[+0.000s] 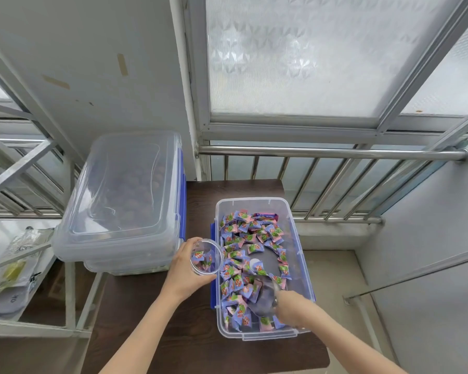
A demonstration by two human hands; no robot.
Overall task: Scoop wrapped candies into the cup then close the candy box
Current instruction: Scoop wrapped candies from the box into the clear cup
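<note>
Candies could spill between box and cup

Spillage is the likeliest fault: the scoop (265, 298), blurred and low among the wrapped candies (243, 255), might tip its load short of the cup (206, 256) if lifted too fast. The left hand (185, 271) is clamped around the cup, held tilted just left of the open candy box (303, 255), a few candies already inside. The right hand (291, 309) is closed on the scoop handle inside the box's near end, wrist angled downward
</note>
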